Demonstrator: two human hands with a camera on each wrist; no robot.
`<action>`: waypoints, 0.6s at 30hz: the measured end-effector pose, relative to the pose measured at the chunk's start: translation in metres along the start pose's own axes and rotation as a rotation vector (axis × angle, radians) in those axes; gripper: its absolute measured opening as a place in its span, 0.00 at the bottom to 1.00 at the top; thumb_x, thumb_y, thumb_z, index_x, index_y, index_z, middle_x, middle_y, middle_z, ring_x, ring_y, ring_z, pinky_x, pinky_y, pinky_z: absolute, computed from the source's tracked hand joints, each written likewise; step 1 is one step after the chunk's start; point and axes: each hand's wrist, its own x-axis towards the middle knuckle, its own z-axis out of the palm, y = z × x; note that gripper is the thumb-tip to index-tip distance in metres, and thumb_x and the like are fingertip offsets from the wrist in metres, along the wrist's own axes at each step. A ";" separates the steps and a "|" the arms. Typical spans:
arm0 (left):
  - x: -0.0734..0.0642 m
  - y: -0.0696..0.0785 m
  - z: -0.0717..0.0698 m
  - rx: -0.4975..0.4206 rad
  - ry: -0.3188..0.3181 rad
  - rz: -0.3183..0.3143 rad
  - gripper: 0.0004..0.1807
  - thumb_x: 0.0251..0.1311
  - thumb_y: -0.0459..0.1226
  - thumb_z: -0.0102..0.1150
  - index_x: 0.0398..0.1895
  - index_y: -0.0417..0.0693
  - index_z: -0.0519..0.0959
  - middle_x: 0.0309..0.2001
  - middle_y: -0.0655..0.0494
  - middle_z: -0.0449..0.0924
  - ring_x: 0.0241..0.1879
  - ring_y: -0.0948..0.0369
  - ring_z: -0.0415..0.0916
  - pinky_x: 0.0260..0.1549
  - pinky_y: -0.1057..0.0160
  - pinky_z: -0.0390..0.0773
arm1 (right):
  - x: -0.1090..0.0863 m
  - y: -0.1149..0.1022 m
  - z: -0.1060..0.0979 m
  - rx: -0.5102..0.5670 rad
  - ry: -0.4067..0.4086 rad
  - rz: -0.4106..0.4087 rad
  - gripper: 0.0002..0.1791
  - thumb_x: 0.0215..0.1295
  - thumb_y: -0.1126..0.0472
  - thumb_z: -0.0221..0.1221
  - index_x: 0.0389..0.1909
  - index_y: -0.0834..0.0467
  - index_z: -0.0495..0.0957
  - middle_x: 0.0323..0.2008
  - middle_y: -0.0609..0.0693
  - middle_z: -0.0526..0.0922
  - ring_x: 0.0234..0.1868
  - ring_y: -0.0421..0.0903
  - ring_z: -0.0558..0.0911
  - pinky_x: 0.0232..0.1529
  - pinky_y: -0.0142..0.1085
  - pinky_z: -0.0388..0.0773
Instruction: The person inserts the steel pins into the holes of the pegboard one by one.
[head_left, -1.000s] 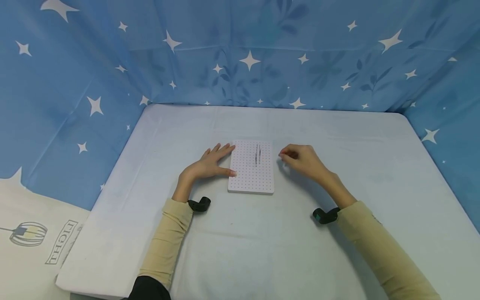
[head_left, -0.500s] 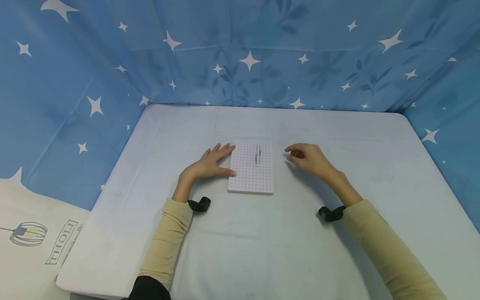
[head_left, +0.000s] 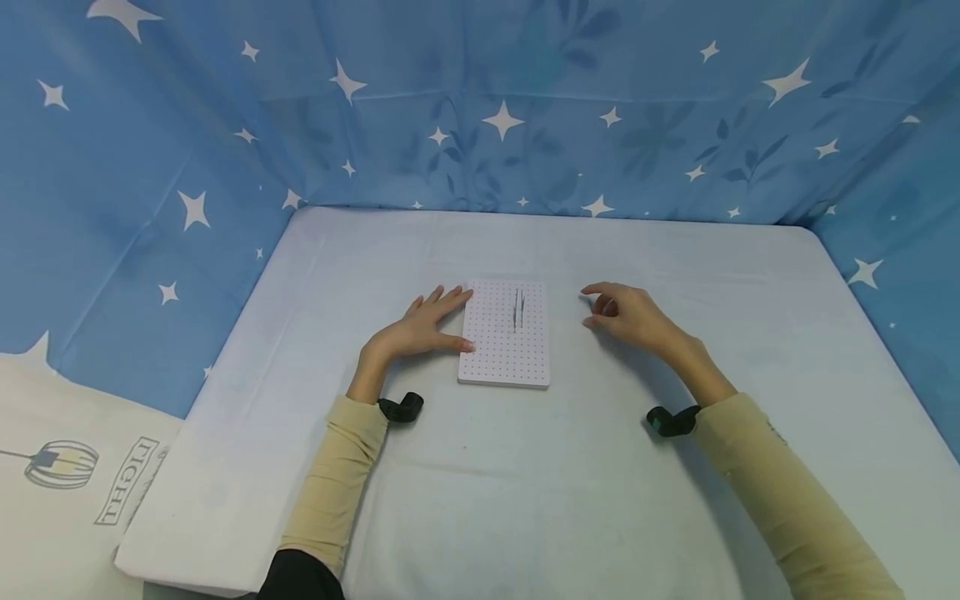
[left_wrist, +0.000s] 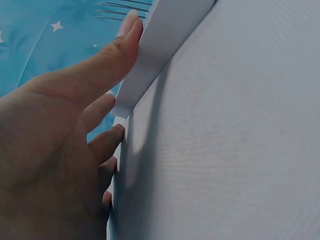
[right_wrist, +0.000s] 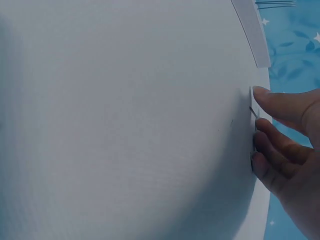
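Note:
A white pegboard (head_left: 504, 358) with rows of small holes lies on the table. Several thin metal pins (head_left: 518, 310) stand up from it, also visible past its edge in the left wrist view. My left hand (head_left: 412, 333) lies along the board's left side, fingers spread, thumb touching the rim. Right of the board, my right hand (head_left: 630, 317) is low over the cloth, thumb and index finger apart. In the right wrist view a small thin metal piece (right_wrist: 253, 112) shows between thumb and index finger, right at the fingertips; I cannot tell whether they touch it.
White cloth covers the table (head_left: 480, 500). A blue curtain (head_left: 450, 50) with white stars hangs behind it and along the sides. Black cameras (head_left: 402, 407) sit on both wrists. A cream printed cloth (head_left: 67, 483) is at the lower left.
My right hand has moved right, farther from the board, and its thumb and index finger have spread apart. My left hand stays at the board's edge.

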 end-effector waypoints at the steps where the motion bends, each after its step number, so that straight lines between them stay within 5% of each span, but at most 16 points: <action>1: 0.000 0.000 0.000 0.002 0.000 -0.002 0.55 0.60 0.54 0.70 0.85 0.59 0.47 0.85 0.53 0.38 0.84 0.51 0.25 0.80 0.44 0.26 | 0.000 0.000 -0.001 0.001 -0.005 0.006 0.28 0.68 0.63 0.67 0.67 0.64 0.75 0.45 0.62 0.84 0.44 0.56 0.82 0.47 0.50 0.79; 18: 0.001 -0.001 0.000 0.002 0.004 -0.001 0.55 0.61 0.54 0.69 0.85 0.59 0.47 0.85 0.53 0.38 0.84 0.50 0.25 0.80 0.44 0.26 | 0.001 0.010 -0.014 0.003 -0.132 -0.016 0.33 0.65 0.64 0.69 0.70 0.65 0.72 0.47 0.62 0.81 0.45 0.55 0.79 0.50 0.49 0.77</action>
